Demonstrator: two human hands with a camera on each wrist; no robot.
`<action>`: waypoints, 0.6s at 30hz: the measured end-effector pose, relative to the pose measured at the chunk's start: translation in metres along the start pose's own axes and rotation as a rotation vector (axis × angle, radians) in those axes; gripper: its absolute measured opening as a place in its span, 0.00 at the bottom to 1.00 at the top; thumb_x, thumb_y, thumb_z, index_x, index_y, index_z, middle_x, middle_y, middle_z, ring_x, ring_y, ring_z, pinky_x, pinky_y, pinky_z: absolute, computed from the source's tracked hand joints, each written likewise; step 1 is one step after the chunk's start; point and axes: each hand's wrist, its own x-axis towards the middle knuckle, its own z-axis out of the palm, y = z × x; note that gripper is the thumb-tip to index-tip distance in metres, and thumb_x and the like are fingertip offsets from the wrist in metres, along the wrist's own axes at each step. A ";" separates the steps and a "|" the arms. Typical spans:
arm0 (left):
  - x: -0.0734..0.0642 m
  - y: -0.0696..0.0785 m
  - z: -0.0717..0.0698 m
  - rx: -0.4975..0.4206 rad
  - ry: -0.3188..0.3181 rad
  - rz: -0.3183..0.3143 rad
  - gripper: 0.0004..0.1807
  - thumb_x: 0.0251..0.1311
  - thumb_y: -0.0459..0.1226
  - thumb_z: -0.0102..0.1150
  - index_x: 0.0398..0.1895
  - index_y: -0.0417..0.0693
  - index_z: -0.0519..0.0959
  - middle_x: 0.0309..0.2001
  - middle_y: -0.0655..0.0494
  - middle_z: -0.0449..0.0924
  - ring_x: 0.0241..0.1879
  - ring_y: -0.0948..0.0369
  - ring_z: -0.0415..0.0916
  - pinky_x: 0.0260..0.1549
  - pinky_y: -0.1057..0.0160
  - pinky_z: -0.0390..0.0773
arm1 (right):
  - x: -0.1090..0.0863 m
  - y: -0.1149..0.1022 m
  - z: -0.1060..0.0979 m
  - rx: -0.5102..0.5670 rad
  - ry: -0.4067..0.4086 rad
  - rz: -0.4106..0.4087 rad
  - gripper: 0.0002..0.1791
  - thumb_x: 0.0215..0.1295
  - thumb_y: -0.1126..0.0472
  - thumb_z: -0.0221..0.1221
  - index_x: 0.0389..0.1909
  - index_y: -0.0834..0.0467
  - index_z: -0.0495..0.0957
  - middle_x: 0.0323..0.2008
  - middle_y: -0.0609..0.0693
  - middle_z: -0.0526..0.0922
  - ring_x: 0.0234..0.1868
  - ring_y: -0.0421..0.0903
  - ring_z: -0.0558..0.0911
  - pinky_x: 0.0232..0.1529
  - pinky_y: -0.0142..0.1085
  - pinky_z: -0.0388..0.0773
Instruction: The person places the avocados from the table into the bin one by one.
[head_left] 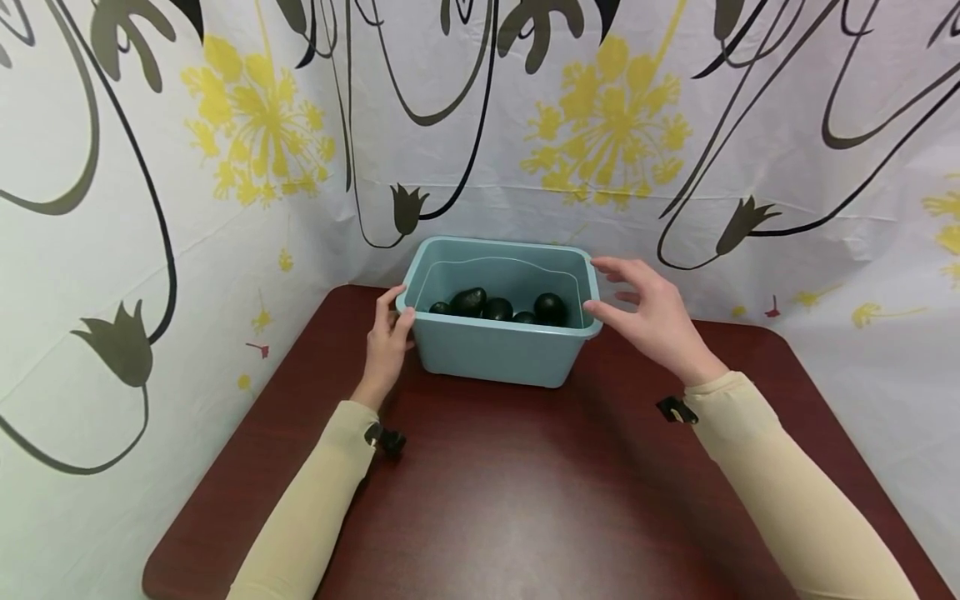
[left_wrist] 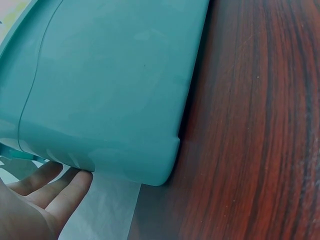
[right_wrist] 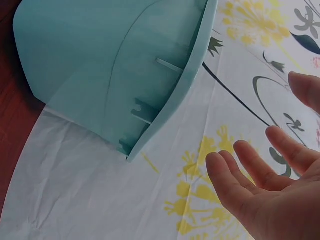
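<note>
A light blue plastic bin stands toward the back of a dark red-brown table, with several dark green avocados in its bottom. At the bin's left end is my left hand, thumb by the front corner and fingers along the side. In the left wrist view its fingertips touch the outer wall; the thumb is out of sight there. My right hand is beside the bin's right end, fingers and thumb spread. The right wrist view shows those fingers apart from the rim, holding nothing.
White cloth walls with yellow and grey flower prints rise behind and at both sides. The brown table extends in front of the bin toward me. Each wrist carries a small black camera.
</note>
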 end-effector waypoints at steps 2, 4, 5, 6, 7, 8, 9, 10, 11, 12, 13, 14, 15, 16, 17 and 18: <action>-0.001 0.000 0.001 -0.005 -0.001 -0.004 0.27 0.72 0.60 0.48 0.73 0.81 0.60 0.59 0.46 0.74 0.57 0.50 0.74 0.47 0.36 0.77 | -0.004 0.001 -0.001 -0.007 0.007 0.001 0.33 0.62 0.43 0.69 0.69 0.35 0.71 0.60 0.39 0.74 0.60 0.42 0.73 0.58 0.49 0.76; -0.002 0.000 0.001 -0.009 -0.006 -0.010 0.27 0.72 0.60 0.49 0.73 0.81 0.60 0.59 0.46 0.74 0.57 0.50 0.74 0.48 0.35 0.77 | -0.007 0.003 -0.002 -0.013 0.014 0.006 0.34 0.62 0.42 0.69 0.69 0.37 0.71 0.60 0.39 0.74 0.60 0.42 0.73 0.57 0.50 0.76; -0.002 0.000 0.001 -0.009 -0.009 -0.014 0.27 0.72 0.60 0.49 0.72 0.82 0.60 0.59 0.46 0.74 0.57 0.50 0.74 0.48 0.35 0.77 | -0.009 0.003 -0.003 -0.015 0.018 0.006 0.34 0.62 0.43 0.68 0.69 0.38 0.71 0.60 0.39 0.74 0.60 0.43 0.73 0.57 0.50 0.76; -0.002 -0.001 0.001 -0.008 -0.013 -0.017 0.27 0.72 0.60 0.49 0.72 0.82 0.60 0.59 0.46 0.74 0.58 0.50 0.74 0.48 0.36 0.77 | -0.011 0.004 -0.004 -0.016 0.021 0.007 0.34 0.62 0.43 0.68 0.69 0.39 0.71 0.60 0.40 0.74 0.60 0.43 0.73 0.57 0.51 0.76; -0.002 -0.001 0.000 -0.004 -0.019 -0.018 0.27 0.72 0.60 0.48 0.72 0.83 0.59 0.60 0.46 0.74 0.58 0.50 0.74 0.49 0.36 0.77 | -0.013 0.004 -0.005 -0.017 0.024 0.008 0.34 0.62 0.43 0.68 0.69 0.39 0.71 0.60 0.40 0.74 0.60 0.44 0.73 0.57 0.51 0.76; -0.001 -0.001 -0.001 0.000 -0.025 -0.018 0.27 0.73 0.59 0.48 0.72 0.83 0.59 0.60 0.46 0.73 0.59 0.50 0.73 0.49 0.37 0.77 | -0.014 0.005 -0.006 -0.019 0.027 0.012 0.33 0.63 0.43 0.68 0.69 0.39 0.71 0.60 0.40 0.74 0.60 0.44 0.73 0.57 0.51 0.76; -0.001 -0.001 -0.001 0.002 -0.032 -0.017 0.27 0.73 0.59 0.48 0.73 0.83 0.58 0.61 0.45 0.73 0.59 0.49 0.73 0.49 0.37 0.77 | -0.016 0.005 -0.007 -0.022 0.030 0.015 0.33 0.63 0.44 0.68 0.69 0.39 0.71 0.60 0.39 0.74 0.60 0.44 0.73 0.57 0.51 0.76; 0.000 -0.002 -0.002 0.004 -0.039 -0.015 0.27 0.73 0.58 0.48 0.73 0.82 0.58 0.62 0.45 0.72 0.60 0.49 0.73 0.49 0.37 0.77 | -0.017 0.006 -0.008 -0.024 0.034 0.018 0.33 0.63 0.44 0.68 0.69 0.39 0.71 0.60 0.39 0.74 0.60 0.43 0.73 0.57 0.51 0.76; 0.001 -0.002 -0.003 0.006 -0.045 -0.015 0.27 0.73 0.58 0.48 0.73 0.82 0.58 0.63 0.45 0.72 0.60 0.48 0.73 0.49 0.37 0.77 | -0.019 0.006 -0.010 -0.027 0.036 0.019 0.33 0.63 0.45 0.68 0.69 0.39 0.71 0.60 0.39 0.74 0.60 0.44 0.72 0.57 0.51 0.76; 0.001 -0.002 -0.004 0.006 -0.051 -0.013 0.27 0.73 0.58 0.48 0.73 0.82 0.58 0.64 0.45 0.71 0.61 0.48 0.72 0.49 0.36 0.77 | -0.020 0.006 -0.011 -0.030 0.039 0.020 0.33 0.63 0.45 0.68 0.69 0.39 0.71 0.60 0.39 0.74 0.60 0.44 0.72 0.57 0.51 0.76; 0.002 -0.002 -0.004 0.006 -0.056 -0.011 0.28 0.73 0.58 0.48 0.74 0.81 0.58 0.65 0.44 0.71 0.61 0.47 0.72 0.49 0.36 0.76 | -0.022 0.006 -0.012 -0.034 0.042 0.022 0.33 0.63 0.45 0.68 0.69 0.39 0.71 0.60 0.39 0.73 0.60 0.43 0.72 0.57 0.51 0.76; 0.002 -0.002 -0.005 0.007 -0.062 -0.009 0.28 0.73 0.58 0.49 0.74 0.81 0.58 0.65 0.45 0.70 0.61 0.48 0.72 0.49 0.36 0.76 | -0.023 0.006 -0.013 -0.036 0.045 0.022 0.33 0.63 0.45 0.68 0.69 0.39 0.71 0.60 0.39 0.73 0.60 0.43 0.72 0.57 0.51 0.76; 0.002 -0.001 -0.006 0.011 -0.066 -0.008 0.29 0.73 0.58 0.49 0.74 0.80 0.57 0.65 0.45 0.70 0.61 0.48 0.73 0.49 0.36 0.76 | -0.024 0.005 -0.015 -0.037 0.048 0.020 0.33 0.63 0.46 0.69 0.70 0.39 0.71 0.60 0.39 0.73 0.60 0.43 0.72 0.57 0.51 0.76; 0.002 0.000 -0.007 0.020 -0.066 -0.005 0.29 0.73 0.58 0.49 0.74 0.80 0.58 0.65 0.47 0.71 0.60 0.49 0.73 0.49 0.37 0.77 | -0.025 0.005 -0.016 -0.039 0.050 0.018 0.33 0.63 0.46 0.69 0.70 0.39 0.71 0.61 0.39 0.73 0.60 0.43 0.72 0.57 0.51 0.76; 0.001 0.001 -0.007 0.026 -0.065 0.000 0.29 0.73 0.58 0.49 0.74 0.80 0.58 0.64 0.48 0.71 0.60 0.50 0.74 0.49 0.38 0.77 | -0.026 0.005 -0.017 -0.038 0.052 0.015 0.34 0.63 0.46 0.69 0.70 0.40 0.71 0.61 0.39 0.73 0.61 0.44 0.72 0.57 0.51 0.76; 0.001 0.002 -0.008 0.039 -0.061 0.007 0.29 0.72 0.58 0.50 0.74 0.79 0.59 0.64 0.49 0.71 0.59 0.51 0.75 0.49 0.39 0.78 | -0.027 0.005 -0.017 -0.038 0.055 0.014 0.34 0.63 0.46 0.69 0.70 0.39 0.71 0.61 0.39 0.73 0.61 0.44 0.72 0.57 0.51 0.76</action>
